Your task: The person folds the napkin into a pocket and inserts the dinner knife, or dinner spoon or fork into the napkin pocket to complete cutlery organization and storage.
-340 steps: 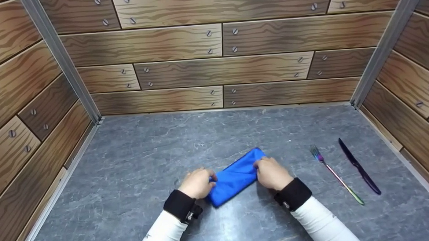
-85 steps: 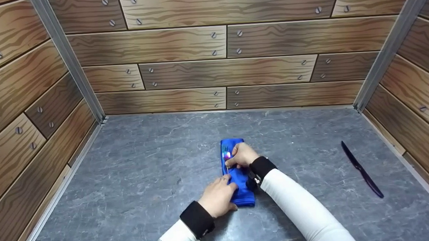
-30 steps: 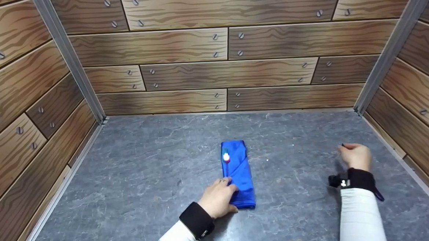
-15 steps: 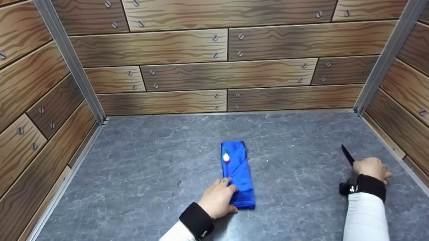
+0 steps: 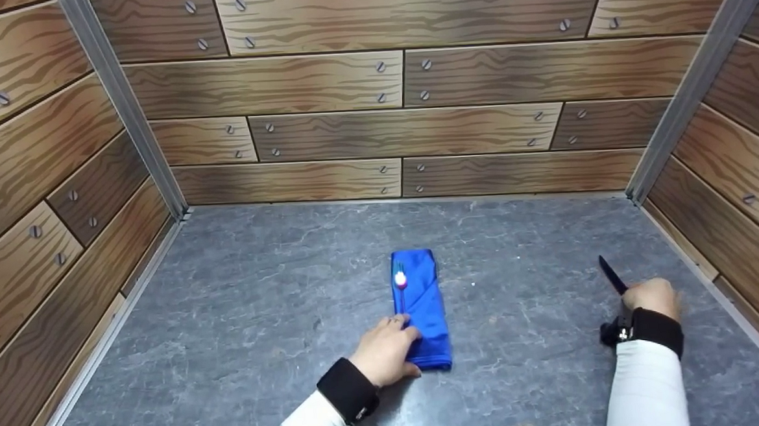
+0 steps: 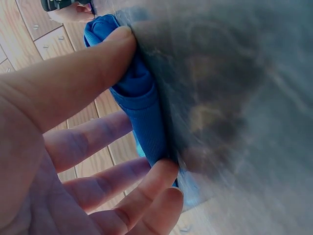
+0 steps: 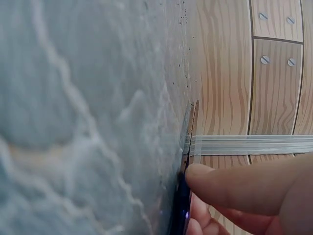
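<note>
A folded blue cloth (image 5: 428,327) lies lengthwise in the middle of the tabletop. On its left side rests a shiny rainbow-coloured fork (image 5: 400,280), tines pointing away; its handle disappears under my left hand (image 5: 385,352). That hand lies over the cloth's near left part. In the left wrist view, the thumb (image 6: 115,54) presses at the cloth's folded end and the other fingers are spread along its side. Far to the right, my right hand (image 5: 653,297) pinches a dark knife (image 5: 611,275) between thumb and fingers, its blade pointing away. The right wrist view shows its purple handle (image 7: 181,208).
Wood-patterned panels (image 5: 398,79) enclose the grey marbled tabletop (image 5: 259,278) at the back and both sides. Metal strips run along the corners and side edges. The right-hand panel (image 5: 730,207) stands not far beyond the knife.
The cloth has been turned lengthwise, and the fork was laid on it from the right side. My right hand then went right and took the knife, whose tip has just shifted slightly left.
</note>
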A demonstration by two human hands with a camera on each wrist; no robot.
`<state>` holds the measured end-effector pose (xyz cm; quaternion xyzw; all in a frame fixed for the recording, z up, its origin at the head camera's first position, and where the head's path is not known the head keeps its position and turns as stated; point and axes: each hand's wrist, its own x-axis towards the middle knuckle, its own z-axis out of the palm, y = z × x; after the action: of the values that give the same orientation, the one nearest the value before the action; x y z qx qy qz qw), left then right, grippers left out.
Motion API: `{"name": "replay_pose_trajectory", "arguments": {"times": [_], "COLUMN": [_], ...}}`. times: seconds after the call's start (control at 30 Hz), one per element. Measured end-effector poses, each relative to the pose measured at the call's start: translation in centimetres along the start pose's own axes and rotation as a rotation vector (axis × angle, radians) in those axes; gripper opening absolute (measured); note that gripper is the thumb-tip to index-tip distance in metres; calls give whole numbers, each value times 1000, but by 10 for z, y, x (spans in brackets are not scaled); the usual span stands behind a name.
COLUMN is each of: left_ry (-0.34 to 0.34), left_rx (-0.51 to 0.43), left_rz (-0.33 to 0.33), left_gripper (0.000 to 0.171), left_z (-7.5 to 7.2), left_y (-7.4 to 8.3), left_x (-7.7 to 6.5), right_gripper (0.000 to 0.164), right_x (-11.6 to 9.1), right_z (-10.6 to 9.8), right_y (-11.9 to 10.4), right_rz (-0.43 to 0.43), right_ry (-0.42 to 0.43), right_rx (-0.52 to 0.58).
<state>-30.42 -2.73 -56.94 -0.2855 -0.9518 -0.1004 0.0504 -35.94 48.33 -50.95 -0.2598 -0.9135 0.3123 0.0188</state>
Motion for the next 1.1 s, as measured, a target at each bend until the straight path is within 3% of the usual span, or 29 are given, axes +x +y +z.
{"name": "replay_pose_trajectory", "arguments": {"times": [0.33,0.5,0.67,0.73,0.9,0.97,1.1], "left_ry": [-14,-14,-7,-3,1,1,4], "left_rx": [-10,-2,10,13,12,7,-2], "left_rz": [-9,-9,-6,-5,-1,-1,-1], "left_gripper": [65,66,66,66,66,66,65], "left_z": [-1,-1,0,0,1,1,1], "left_y": [0,0,0,0,0,0,0], "left_x": [0,0,1,1,1,1,1], "right_gripper": [38,50,51,48,42,40,36], "right_x": [13,-1,-17,2,71,69,28], "right_z": [3,1,-7,-2,23,22,8], "right_y": [5,-8,-19,-3,49,47,15], "right_rz": [-29,-11,-56,-103,-150,-132,-86], "right_ry": [-14,-19,-40,-40,-16,-24,-4], "right_rx": [-60,-62,-90,-94,-99,-88,-46]}}
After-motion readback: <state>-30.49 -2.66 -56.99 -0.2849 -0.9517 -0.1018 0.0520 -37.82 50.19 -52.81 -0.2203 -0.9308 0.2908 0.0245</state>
